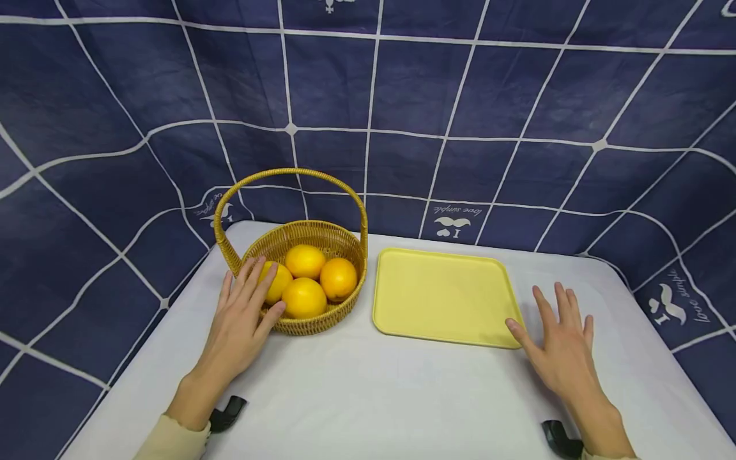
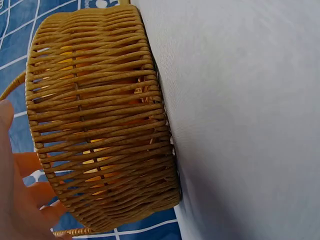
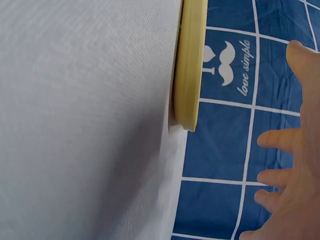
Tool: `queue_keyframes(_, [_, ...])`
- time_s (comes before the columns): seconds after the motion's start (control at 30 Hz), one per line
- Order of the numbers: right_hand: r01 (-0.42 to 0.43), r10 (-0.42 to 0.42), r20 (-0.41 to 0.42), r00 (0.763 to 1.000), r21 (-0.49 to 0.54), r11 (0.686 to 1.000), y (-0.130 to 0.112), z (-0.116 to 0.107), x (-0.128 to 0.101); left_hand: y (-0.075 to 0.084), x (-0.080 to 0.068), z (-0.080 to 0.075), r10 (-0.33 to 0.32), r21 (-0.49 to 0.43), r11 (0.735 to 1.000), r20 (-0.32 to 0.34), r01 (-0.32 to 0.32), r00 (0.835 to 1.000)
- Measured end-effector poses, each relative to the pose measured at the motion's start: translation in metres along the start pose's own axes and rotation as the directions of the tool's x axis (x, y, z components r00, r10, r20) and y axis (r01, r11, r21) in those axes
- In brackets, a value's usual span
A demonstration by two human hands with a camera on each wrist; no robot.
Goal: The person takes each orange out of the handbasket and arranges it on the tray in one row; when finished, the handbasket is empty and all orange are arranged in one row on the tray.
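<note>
A wicker basket (image 1: 305, 281) holding four oranges (image 1: 305, 297) is seen on a white table (image 1: 368, 396), with a yellow tray (image 1: 443, 294) lying flat just right of the basket. The left hand (image 1: 244, 319) is laid against the basket's near-left rim, fingers straight and loosely spread, the fingertips reaching over the rim toward the leftmost orange; nothing is gripped. The right hand (image 1: 560, 345) is held to the right of the basket, past the tray, fingers wide and flat, the thumb tip at or just short of the tray's near-right corner.

A light basket is judged likely to slide or tip if it is pushed from the side by a flat palm, since its arched handle (image 1: 290, 185) is not held. Round fruit set on so shallow a tray could be expected to roll off toward the table edge. The tray itself may be shifted if its corner is nudged by the thumb.
</note>
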State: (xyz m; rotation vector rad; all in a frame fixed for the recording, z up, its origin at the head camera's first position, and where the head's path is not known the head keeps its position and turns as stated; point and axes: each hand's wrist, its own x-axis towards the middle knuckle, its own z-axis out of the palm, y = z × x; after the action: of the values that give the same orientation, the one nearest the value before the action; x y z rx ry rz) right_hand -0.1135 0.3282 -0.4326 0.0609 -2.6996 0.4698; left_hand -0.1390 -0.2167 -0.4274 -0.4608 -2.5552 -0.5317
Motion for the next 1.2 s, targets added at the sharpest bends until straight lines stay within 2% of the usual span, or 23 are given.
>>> queue_keyframes(0.4, [-0.01, 0.01, -0.008, 1.0, 0.0, 1.0, 0.0, -0.001, 0.0, -0.003, 0.004, -0.002, -0.009, -0.078, 0.997, -0.113, 0.0, 0.994])
queue_keyframes(0.63, [-0.017, 0.017, -0.005, 1.0, 0.013, 1.0, 0.0, 0.0, 0.0, -0.006, 0.004, -0.003, -0.051, -0.15, 0.989, -0.213, 0.019, 0.976])
queue_keyframes(0.73, [-0.019, 0.019, -0.003, 1.0, 0.014, 1.0, 0.0, 0.001, 0.0, -0.007, 0.003, -0.004, -0.065, -0.193, 0.981, -0.298, 0.007, 0.952])
queue_keyframes(0.87, [-0.013, 0.014, -0.008, 1.0, 0.016, 1.0, 0.0, 0.001, 0.001, -0.008, 0.005, -0.005, -0.083, -0.238, 0.971, -0.449, -0.03, 0.89])
queue_keyframes(0.97, [-0.012, 0.012, -0.009, 1.0, 0.015, 1.0, 0.0, 0.002, 0.001, -0.009, 0.006, -0.006, -0.115, -0.25, 0.968, -0.517, -0.021, 0.848])
queue_keyframes(1.03, [-0.015, 0.015, -0.007, 1.0, 0.011, 1.0, -0.001, 0.002, 0.002, -0.011, 0.006, -0.006, -0.144, -0.254, 0.967, -0.531, 0.006, 0.835])
queue_keyframes(1.1, [-0.018, 0.018, -0.004, 1.0, 0.011, 1.0, -0.002, 0.003, 0.001, -0.013, 0.005, -0.006, -0.171, -0.262, 0.965, -0.528, 0.032, 0.832])
queue_keyframes(1.2, [-0.024, 0.024, 0.0, 1.0, 0.007, 1.0, -0.002, 0.005, 0.0, -0.018, 0.002, -0.005, -0.211, -0.269, 0.959, -0.485, 0.085, 0.849])
